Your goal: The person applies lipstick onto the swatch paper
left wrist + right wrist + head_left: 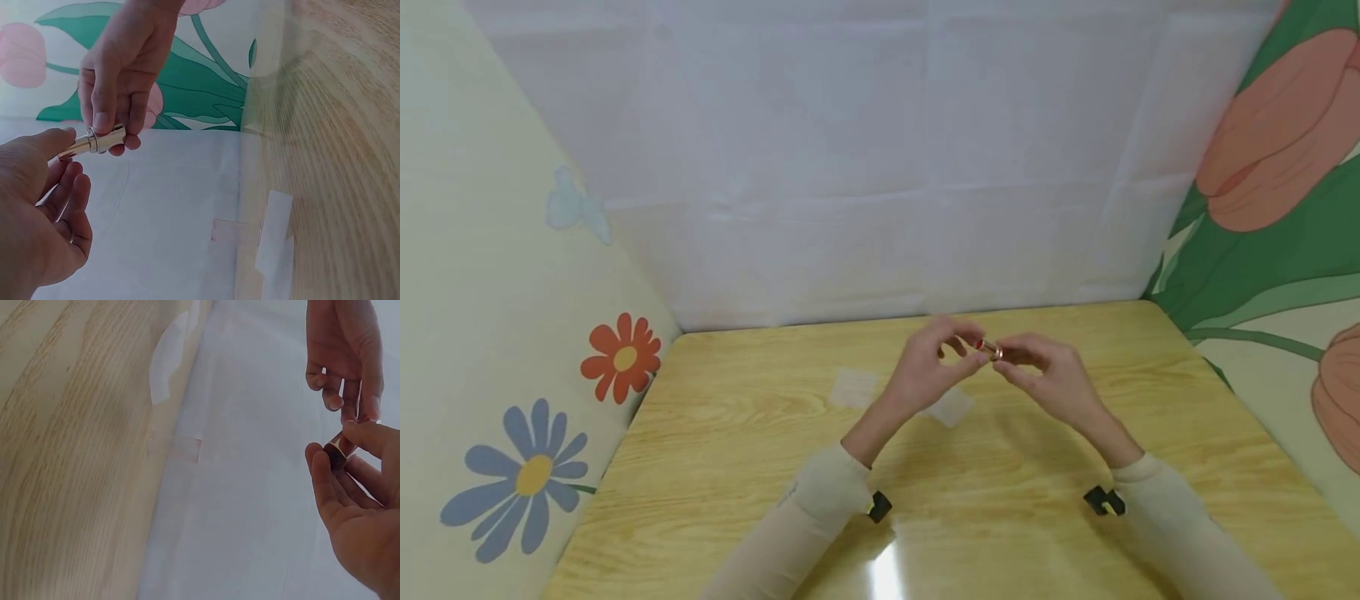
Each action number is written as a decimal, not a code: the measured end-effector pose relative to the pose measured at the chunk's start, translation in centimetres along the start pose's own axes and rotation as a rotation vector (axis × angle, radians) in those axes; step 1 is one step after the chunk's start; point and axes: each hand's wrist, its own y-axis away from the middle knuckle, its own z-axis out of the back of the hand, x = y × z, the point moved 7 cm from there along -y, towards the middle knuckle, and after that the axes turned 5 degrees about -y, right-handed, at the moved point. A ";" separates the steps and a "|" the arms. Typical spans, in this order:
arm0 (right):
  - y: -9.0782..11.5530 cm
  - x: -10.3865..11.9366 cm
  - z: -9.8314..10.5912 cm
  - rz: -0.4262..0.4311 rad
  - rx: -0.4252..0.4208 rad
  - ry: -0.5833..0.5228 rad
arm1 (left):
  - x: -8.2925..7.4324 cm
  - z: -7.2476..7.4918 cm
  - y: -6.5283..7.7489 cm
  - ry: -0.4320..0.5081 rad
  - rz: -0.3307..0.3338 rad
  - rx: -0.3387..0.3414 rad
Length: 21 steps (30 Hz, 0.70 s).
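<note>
The small metallic tube [990, 349] was found held in the air above the wood-grained table [737, 467], spanning the space between both hands. The right hand [1054, 375] pinched its gold base between thumb and fingertips, the grip closed to the tube's width. The left hand [928, 367] had thumb and forefinger closed about the opposite end, where red showed; its remaining fingers were loosely curled, clear of the tube.

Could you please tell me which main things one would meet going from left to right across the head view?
Blue flower, red flower, left hand, gold tube, right hand, upper tulip.
</note>
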 end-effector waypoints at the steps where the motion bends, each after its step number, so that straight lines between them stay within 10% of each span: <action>1: 0.0 0.4 0.0 0.005 0.006 0.000 | 0.0 0.0 0.0 -0.006 -0.004 0.001; 14: -0.1 1.0 -0.3 0.018 -0.001 -0.006 | -0.3 0.3 -0.3 0.034 -0.007 -0.038; 21: 0.4 -2.6 -0.8 -0.045 0.072 -0.118 | -0.5 0.1 0.1 0.048 -0.025 -0.001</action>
